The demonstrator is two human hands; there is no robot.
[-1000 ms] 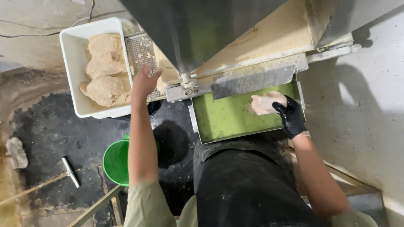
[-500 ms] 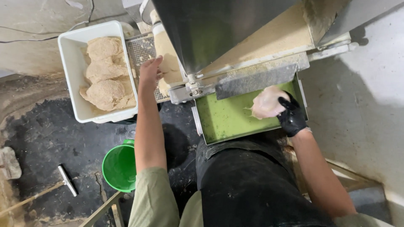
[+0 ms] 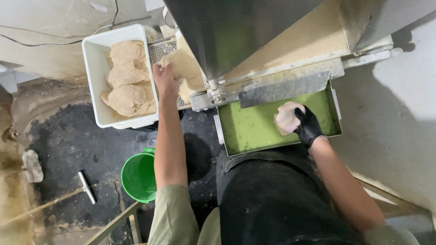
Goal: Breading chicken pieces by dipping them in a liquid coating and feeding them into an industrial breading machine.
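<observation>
The gloved right hand [image 3: 309, 128] closes its fingers around a pale raw cutlet [image 3: 287, 118] over the green tray [image 3: 254, 129]; the bare left hand [image 3: 164, 78] grips a breaded cutlet [image 3: 181, 63] on the mesh conveyor [image 3: 160, 49], beside the white tub [image 3: 97, 77]

Illumination bright, even, apparently from above. Wall at right [image 3: 408, 113] near overexposed, with a soft dark shadow cast on it along the machine's [image 3: 254, 41] edge. Steel hood shows a dull green reflection from the tray [image 3: 259, 129] below; no hard glare. Floor [image 3: 68, 145] dark, detail low. Wide-angle view: lines bow toward the frame edges. Focus good at centre; slight softness on the left hand [image 3: 164, 78] and the breaded piece [image 3: 181, 63] it grips.
</observation>
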